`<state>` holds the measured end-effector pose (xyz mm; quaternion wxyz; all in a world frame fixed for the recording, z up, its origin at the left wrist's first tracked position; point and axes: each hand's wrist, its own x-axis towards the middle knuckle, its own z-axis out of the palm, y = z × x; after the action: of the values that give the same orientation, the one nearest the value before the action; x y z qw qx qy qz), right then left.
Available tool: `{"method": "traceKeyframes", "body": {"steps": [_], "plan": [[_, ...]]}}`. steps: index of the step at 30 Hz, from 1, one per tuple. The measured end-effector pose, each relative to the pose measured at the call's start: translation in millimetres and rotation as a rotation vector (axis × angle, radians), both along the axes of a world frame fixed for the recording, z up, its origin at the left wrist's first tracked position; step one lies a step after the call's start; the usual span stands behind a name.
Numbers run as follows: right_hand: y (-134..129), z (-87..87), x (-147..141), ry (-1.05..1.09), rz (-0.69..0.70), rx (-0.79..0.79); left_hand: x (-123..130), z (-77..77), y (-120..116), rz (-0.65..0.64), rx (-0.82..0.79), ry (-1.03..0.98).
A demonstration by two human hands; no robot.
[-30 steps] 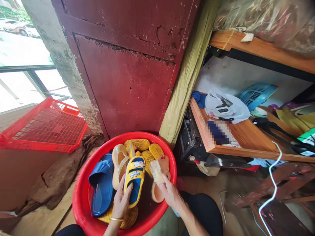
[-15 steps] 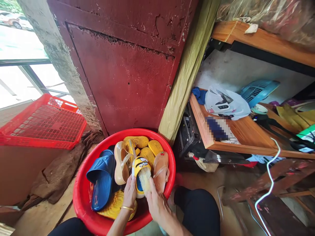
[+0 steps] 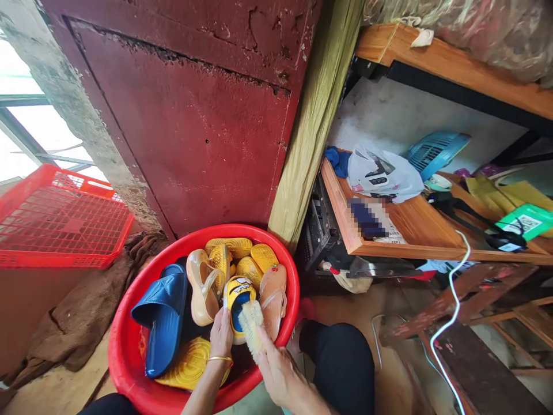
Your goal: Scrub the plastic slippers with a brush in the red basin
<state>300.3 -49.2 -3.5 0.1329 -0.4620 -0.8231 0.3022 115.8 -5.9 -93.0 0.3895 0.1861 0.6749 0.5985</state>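
Observation:
My left hand (image 3: 222,335) grips the side of a small yellow slipper (image 3: 238,293) with a blue insole and a cartoon face on its strap. In my right hand (image 3: 276,364) is a scrub brush (image 3: 252,326) with pale bristles, held at the slipper's right edge. Both are above a red basin (image 3: 119,349). Around them in the basin lie a blue slide sandal (image 3: 163,328), a beige sandal (image 3: 202,297), a clear-strapped sandal with a red cherry (image 3: 272,308) and several yellow slippers (image 3: 186,364). Dark water seems to show between the shoes.
A red plastic crate (image 3: 69,222) stands at the left above a brown cloth (image 3: 82,311). Behind the basin is a dark red door (image 3: 194,138). To the right, a wooden desk (image 3: 415,249) carries a white plastic bag (image 3: 382,176) and a blue fan (image 3: 438,153); a white cable (image 3: 449,328) hangs from it.
The brush has come out of the slipper's opening toward the lower right, showing more of the blue insole. My left hand still holds the slipper. The whole view has shifted slightly.

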Motion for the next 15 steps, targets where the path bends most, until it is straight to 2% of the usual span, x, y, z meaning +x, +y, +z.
{"method": "traceKeyframes", "body": {"steps": [4,7,10,13,15], "plan": [[35,-6.9,-31,-0.028,0.023,0.131,-1,-1.5,-5,0.0,-0.061,0.034],[42,-6.1,-43,-0.064,-0.008,0.214,-5,4.4,-4,-0.006,-0.072,0.043],[27,-2.4,-28,-0.058,0.013,0.201,-8,10.4,0,-0.019,-0.064,0.057],[2,1.0,4,-0.027,0.039,0.132,-10,12.8,1,-0.058,-0.005,0.088],[-10,3.2,26,0.022,-0.01,0.126,-14,12.0,-2,-0.092,0.003,0.131]]}}
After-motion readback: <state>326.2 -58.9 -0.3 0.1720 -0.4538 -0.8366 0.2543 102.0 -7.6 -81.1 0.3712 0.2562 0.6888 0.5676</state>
